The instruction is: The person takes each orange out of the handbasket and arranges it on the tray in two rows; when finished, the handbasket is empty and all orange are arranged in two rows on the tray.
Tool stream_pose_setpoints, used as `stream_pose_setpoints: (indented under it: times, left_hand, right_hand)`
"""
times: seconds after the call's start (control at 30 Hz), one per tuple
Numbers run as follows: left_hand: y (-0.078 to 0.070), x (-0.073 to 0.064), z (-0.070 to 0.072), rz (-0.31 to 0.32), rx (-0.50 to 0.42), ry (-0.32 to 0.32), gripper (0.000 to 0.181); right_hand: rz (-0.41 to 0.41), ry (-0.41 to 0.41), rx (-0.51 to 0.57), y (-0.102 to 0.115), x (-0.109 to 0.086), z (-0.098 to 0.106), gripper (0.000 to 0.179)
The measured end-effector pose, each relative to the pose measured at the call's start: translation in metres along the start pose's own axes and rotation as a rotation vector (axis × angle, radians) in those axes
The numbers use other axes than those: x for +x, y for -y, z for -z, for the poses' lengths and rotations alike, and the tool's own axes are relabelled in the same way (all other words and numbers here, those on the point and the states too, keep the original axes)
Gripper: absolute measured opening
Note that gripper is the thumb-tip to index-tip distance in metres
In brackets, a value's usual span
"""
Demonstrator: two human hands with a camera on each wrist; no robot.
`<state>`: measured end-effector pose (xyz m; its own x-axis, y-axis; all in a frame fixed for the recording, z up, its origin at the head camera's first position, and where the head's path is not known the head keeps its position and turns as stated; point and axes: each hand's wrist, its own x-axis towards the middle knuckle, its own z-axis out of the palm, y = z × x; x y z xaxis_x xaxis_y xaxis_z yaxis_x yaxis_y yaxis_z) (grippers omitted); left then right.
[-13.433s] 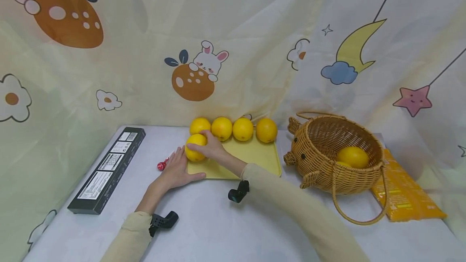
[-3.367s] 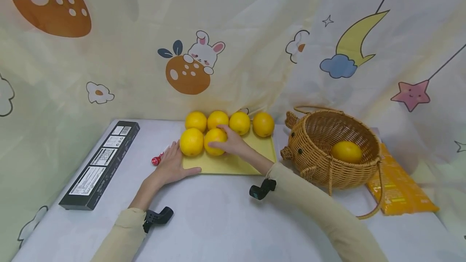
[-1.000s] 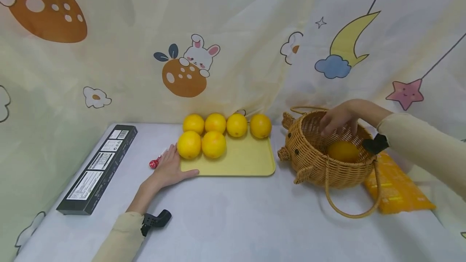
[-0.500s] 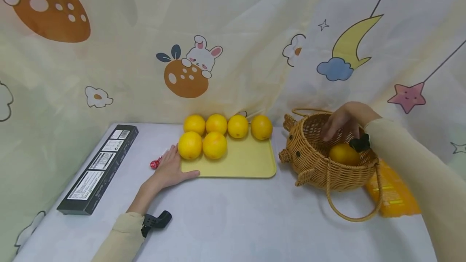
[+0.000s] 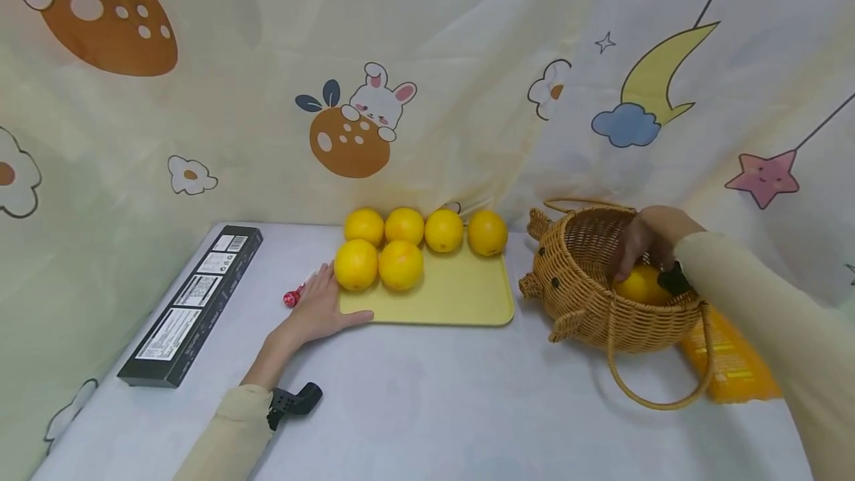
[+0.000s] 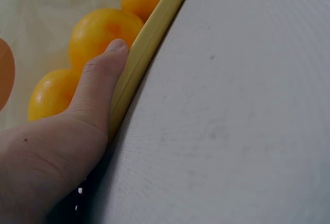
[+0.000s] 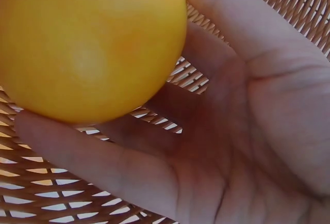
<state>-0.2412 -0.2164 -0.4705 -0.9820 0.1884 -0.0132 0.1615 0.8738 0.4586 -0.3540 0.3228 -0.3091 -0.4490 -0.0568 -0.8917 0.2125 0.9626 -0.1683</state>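
Note:
My left hand (image 5: 317, 309) lies at the left end of a yellow tray (image 5: 461, 295), its fingers along the edge and its thumb on the front rim. In the left wrist view the thumb stretches along the tray's rim (image 6: 147, 46). Several oranges (image 5: 401, 266) stand on the tray: a back row and two in front at the left. My right hand (image 5: 651, 232) reaches into a pig-shaped wicker basket (image 5: 594, 321). In the right wrist view its thumb and fingers curl round an orange (image 7: 93, 48) inside the basket; part of the fingers is hidden.
A long black box (image 5: 190, 306) lies at the left of the white table (image 5: 427, 399). Near my left fingers is a red-wrapped lollipop (image 5: 292, 298). An orange packet (image 5: 735, 358) lies partly beneath the basket. The basket's front handle (image 5: 657, 405) hangs onto the table. A printed cloth stands behind.
The oranges in the tray's front row went from one to two. My right hand moved from the tray to the basket, then down onto the orange there. My left hand has stayed put.

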Motion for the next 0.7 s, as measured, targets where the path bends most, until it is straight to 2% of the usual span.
stream_pose_setpoints:
  times: [0.1,0.33,0.5,0.7]
  left_hand:
    - [0.0,0.002,-0.001,-0.003,0.008,-0.001,0.121]
    - [0.0,0.004,0.0,-0.007,0.004,0.0,0.122]
    - [-0.001,0.003,0.001,0.005,0.002,0.007,0.122]
    - [0.0,0.002,-0.001,0.007,-0.002,0.003,0.121]
  right_hand:
    - [0.006,0.015,-0.026,0.001,0.001,-0.001,0.075]
    - [-0.089,0.077,0.076,0.0,0.009,-0.002,0.091]
    - [-0.102,0.127,0.041,0.001,0.016,-0.004,0.097]
    - [-0.198,0.176,-0.005,0.004,0.022,-0.004,0.106]
